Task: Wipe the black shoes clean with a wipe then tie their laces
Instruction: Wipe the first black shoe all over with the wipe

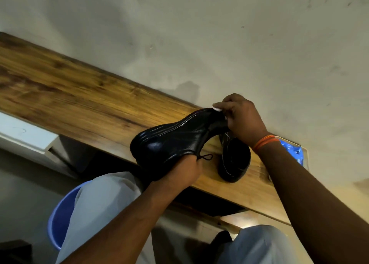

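Observation:
My left hand grips a glossy black shoe from underneath and holds it above the wooden table, sole side turned up. A loose black lace end hangs beside the left fingers. My right hand presses a small white wipe against the heel end of that shoe, fingers curled round the wipe. The second black shoe stands on the table under my right wrist, partly hidden by it.
A blue wipes packet lies at the table's right end against the wall. A blue bucket sits on the floor at the lower left, beside my knee. A white ledge runs along the left.

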